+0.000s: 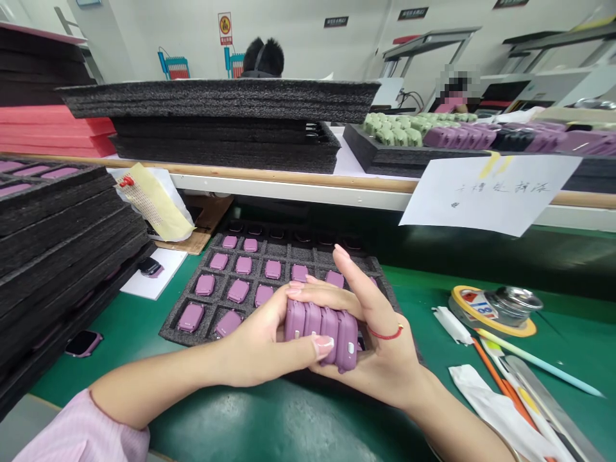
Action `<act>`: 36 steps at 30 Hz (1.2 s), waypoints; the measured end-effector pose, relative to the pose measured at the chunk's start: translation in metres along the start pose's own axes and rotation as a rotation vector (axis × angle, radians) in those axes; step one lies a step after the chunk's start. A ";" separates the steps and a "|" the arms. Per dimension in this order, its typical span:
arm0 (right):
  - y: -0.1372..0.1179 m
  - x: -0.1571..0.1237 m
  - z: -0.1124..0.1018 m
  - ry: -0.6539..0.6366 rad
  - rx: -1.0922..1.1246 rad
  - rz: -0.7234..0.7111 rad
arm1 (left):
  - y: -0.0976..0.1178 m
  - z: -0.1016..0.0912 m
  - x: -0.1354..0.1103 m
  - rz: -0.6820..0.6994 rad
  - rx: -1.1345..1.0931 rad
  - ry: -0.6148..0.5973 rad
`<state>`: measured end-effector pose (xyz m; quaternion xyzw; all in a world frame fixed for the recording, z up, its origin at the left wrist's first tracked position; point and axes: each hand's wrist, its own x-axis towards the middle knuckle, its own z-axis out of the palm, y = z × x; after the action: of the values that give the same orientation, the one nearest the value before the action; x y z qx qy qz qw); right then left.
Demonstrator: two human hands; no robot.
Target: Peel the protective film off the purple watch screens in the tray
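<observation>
Four cases [321, 337], pressed between left hand [255, 343], right hand [380, 350], foam tray edge [168, 332] beside

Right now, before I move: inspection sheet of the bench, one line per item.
surface: green bench mat below a white shelf with a wooden edge.
job's things: four mauve rounded plastic cases held in a row; more mauve cases sit in a black foam grid tray.
clutter: stacked black foam trays at left; yellow tape roll and crumpled white cloth at right.
hands: left hand and right hand both clasp the cases.
cables: thin black cable at far bench.
surroundings: co-worker beyond the shelf; white handwritten sign hanging from it.
</observation>
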<state>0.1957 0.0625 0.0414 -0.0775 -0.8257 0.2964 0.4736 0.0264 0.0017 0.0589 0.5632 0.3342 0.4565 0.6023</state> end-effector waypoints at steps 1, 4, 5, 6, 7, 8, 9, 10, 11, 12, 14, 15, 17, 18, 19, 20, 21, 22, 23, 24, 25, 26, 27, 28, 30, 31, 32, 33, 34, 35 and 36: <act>0.000 0.000 0.000 -0.001 -0.010 -0.012 | -0.001 0.000 0.000 0.016 0.036 0.030; 0.000 0.000 0.001 0.001 -0.062 -0.065 | -0.005 0.001 0.000 0.039 0.106 0.080; 0.000 0.001 0.001 0.001 -0.071 -0.076 | -0.005 0.001 0.000 0.035 0.105 0.074; 0.000 0.001 0.001 0.001 -0.074 -0.082 | -0.005 0.001 0.000 0.030 0.096 0.062; 0.000 0.002 0.001 0.002 -0.076 -0.082 | -0.005 0.000 0.001 0.027 0.083 0.051; 0.000 0.002 0.000 -0.003 -0.079 -0.082 | -0.004 0.000 0.001 0.029 0.066 0.047; 0.000 0.002 -0.001 -0.016 -0.087 -0.086 | -0.003 0.000 0.002 0.035 0.047 0.045; 0.000 0.003 -0.001 -0.032 -0.100 -0.097 | -0.002 0.000 0.003 0.041 0.028 0.048; 0.001 0.003 -0.001 -0.047 -0.114 -0.114 | -0.001 0.000 0.004 0.047 0.013 0.053; 0.001 0.003 -0.001 -0.060 -0.126 -0.136 | 0.000 0.001 0.005 0.051 0.006 0.061; 0.003 0.003 0.000 -0.071 -0.141 -0.180 | 0.002 0.001 0.007 0.052 0.014 0.073; 0.003 0.002 0.001 -0.067 -0.143 -0.193 | 0.002 0.002 0.008 0.053 0.022 0.073; 0.004 0.002 0.003 -0.068 -0.136 -0.201 | 0.003 0.003 0.008 0.069 0.034 0.071; 0.004 0.002 0.003 -0.069 -0.135 -0.208 | 0.003 0.003 0.008 0.082 0.043 0.074; 0.004 0.003 0.003 -0.072 -0.144 -0.218 | 0.002 0.003 0.008 0.099 0.060 0.083; 0.004 0.003 0.002 -0.083 -0.160 -0.232 | 0.002 0.003 0.007 0.119 0.083 0.102; 0.003 0.003 0.001 -0.098 -0.178 -0.250 | 0.001 0.003 0.006 0.143 0.112 0.126; 0.002 0.003 0.000 -0.111 -0.191 -0.259 | 0.000 0.003 0.005 0.171 0.146 0.154; 0.001 0.003 -0.002 -0.113 -0.188 -0.252 | -0.001 0.003 0.004 0.202 0.179 0.175; -0.001 0.004 -0.004 -0.096 -0.160 -0.226 | -0.001 0.003 0.002 0.232 0.202 0.184; -0.003 0.004 -0.006 -0.060 -0.104 -0.182 | -0.002 0.003 0.001 0.257 0.219 0.182; -0.004 0.004 -0.008 -0.010 -0.030 -0.125 | -0.002 0.003 0.000 0.281 0.233 0.169; -0.005 0.005 -0.010 0.051 0.049 -0.058 | -0.002 0.003 -0.001 0.307 0.246 0.154; -0.006 0.005 -0.011 0.114 0.124 0.014 | -0.002 0.002 -0.001 0.336 0.259 0.142; -0.006 0.007 -0.012 0.204 0.251 0.163 | -0.002 0.002 0.000 0.406 0.303 0.142; -0.005 0.008 -0.012 0.224 0.303 0.236 | -0.002 0.001 0.000 0.439 0.333 0.149; -0.004 0.008 -0.012 0.224 0.352 0.310 | -0.002 0.001 0.001 0.468 0.360 0.155; -0.003 0.008 -0.012 0.204 0.398 0.378 | -0.002 0.000 0.002 0.492 0.383 0.157; -0.001 0.008 -0.012 0.166 0.439 0.442 | -0.003 -0.001 0.002 0.511 0.406 0.156; 0.000 0.007 -0.012 0.116 0.471 0.504 | -0.004 -0.001 0.003 0.528 0.425 0.153; 0.000 0.006 -0.012 0.061 0.498 0.563 | -0.004 -0.002 0.003 0.544 0.441 0.149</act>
<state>0.2028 0.0702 0.0503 -0.1927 -0.6602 0.6044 0.4021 0.0265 0.0053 0.0546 0.7131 0.3055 0.5569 0.2966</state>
